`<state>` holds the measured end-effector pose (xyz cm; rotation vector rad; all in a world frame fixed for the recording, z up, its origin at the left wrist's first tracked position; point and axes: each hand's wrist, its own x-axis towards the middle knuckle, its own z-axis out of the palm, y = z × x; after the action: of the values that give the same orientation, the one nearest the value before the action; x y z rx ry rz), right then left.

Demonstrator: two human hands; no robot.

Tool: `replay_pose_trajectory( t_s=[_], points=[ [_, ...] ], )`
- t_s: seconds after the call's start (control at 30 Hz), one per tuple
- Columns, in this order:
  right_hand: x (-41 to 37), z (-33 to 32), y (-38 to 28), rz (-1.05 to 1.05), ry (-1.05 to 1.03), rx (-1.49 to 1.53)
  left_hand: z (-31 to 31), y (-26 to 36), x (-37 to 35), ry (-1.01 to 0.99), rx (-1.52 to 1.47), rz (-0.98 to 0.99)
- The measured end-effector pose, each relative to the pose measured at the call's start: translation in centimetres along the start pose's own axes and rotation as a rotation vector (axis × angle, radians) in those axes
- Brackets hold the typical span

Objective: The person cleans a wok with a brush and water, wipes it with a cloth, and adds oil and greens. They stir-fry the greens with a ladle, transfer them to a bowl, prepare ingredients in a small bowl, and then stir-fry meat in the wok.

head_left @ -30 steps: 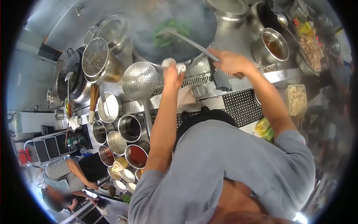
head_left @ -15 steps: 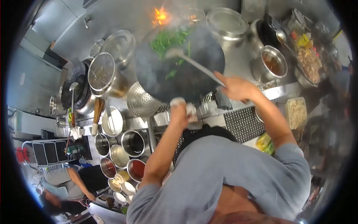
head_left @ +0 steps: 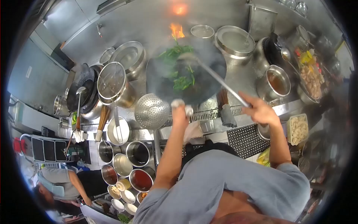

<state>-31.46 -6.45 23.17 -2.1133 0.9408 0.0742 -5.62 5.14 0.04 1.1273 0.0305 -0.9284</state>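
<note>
The left hand clamps the wok handle (cloth hides it); right hand grips the ladle.

1. Perforated skimmer rests at the stove's front edge.
2. Steel tubs stand clustered below it, and one holds red sauce.
3. Tray of pale pieces sits far right.
4. Another person is at lower left.

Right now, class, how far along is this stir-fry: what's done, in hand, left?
Done: greens are in the wok over a lit flame. In hand: the left hand grips the wok's cloth-wrapped handle; the right hand works the ladle among them. Left: greens look bright, so cooking and plating probably remain.
</note>
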Motion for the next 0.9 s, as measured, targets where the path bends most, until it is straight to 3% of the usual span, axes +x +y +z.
replay_pose_trajectory(
  t_s=[0.03, 0.07, 0.13, 0.2, 0.23, 0.3, 0.33, 0.37, 0.4, 0.43, 0.5, 0.53, 0.6, 0.63, 0.7, 0.73, 0.77, 0.83, 0.9],
  points=[
    [0.3, -0.4, -0.6, 0.114, 0.012, 0.004, -0.7, 0.3, 2.8, -0.086, 0.121, -0.002],
    [1.8, -0.3, -1.5, 0.123, 0.026, -0.074, 1.4, 2.9, 2.4, 0.000, 0.047, -0.151],
    [11.0, 4.7, 6.3, -0.266, 0.355, -0.201, 3.5, 4.1, 3.1, 0.061, 0.072, -0.158],
    [11.5, 5.5, 1.9, -0.050, 0.094, -0.156, 3.8, 4.5, 3.9, 0.064, 0.107, -0.177],
    [10.3, 4.7, 0.5, -0.060, 0.099, -0.150, 3.6, 4.5, 4.2, 0.074, 0.094, -0.161],
    [6.0, 4.5, -1.1, -0.052, -0.146, -0.177, 2.7, 3.6, 3.5, 0.080, 0.101, -0.162],
    [5.2, 5.4, 0.4, -0.041, -0.143, -0.171, 2.2, 2.7, 2.6, 0.046, 0.038, -0.136],
    [5.2, 5.6, 2.5, -0.193, -0.090, -0.241, 2.4, 2.1, 2.3, 0.004, -0.041, -0.093],
    [5.6, 5.3, 3.4, -0.351, -0.040, -0.314, 3.9, 2.9, -1.1, 0.036, -0.023, -0.094],
    [6.1, 4.8, 2.5, -0.361, -0.041, -0.319, 5.5, 4.6, -5.4, 0.080, -0.002, -0.099],
    [7.0, 4.3, 0.4, -0.135, -0.131, -0.163, 5.6, 5.0, -5.8, 0.074, 0.007, -0.176],
    [9.3, 5.8, 2.6, -0.279, -0.047, -0.177, 4.7, 3.8, -3.1, 0.086, -0.044, -0.141],
    [8.2, 5.7, 1.0, -0.183, -0.106, -0.204, 3.2, 2.3, 1.2, 0.003, -0.054, -0.100],
    [7.5, 4.4, -0.3, -0.100, -0.142, -0.261, 3.7, 2.5, -1.1, 0.002, -0.061, -0.097],
    [5.3, 0.8, -0.6, -0.182, -0.131, -0.284, 6.5, 5.1, -7.8, 0.081, 0.014, -0.124],
    [4.9, -0.3, 0.4, -0.159, -0.220, -0.236, 6.6, 5.8, -8.7, 0.039, -0.016, -0.143],
    [4.4, -0.6, 1.0, -0.126, -0.318, -0.188, 6.5, 5.7, -7.6, 0.052, -0.024, -0.147],
    [6.7, 0.7, 0.5, -0.079, -0.303, -0.230, 5.3, 4.3, -3.2, 0.040, -0.091, -0.161],
    [10.1, 3.9, 2.1, -0.144, 0.002, -0.250, 3.5, 1.4, -1.9, -0.036, -0.073, -0.106]
  ],
)
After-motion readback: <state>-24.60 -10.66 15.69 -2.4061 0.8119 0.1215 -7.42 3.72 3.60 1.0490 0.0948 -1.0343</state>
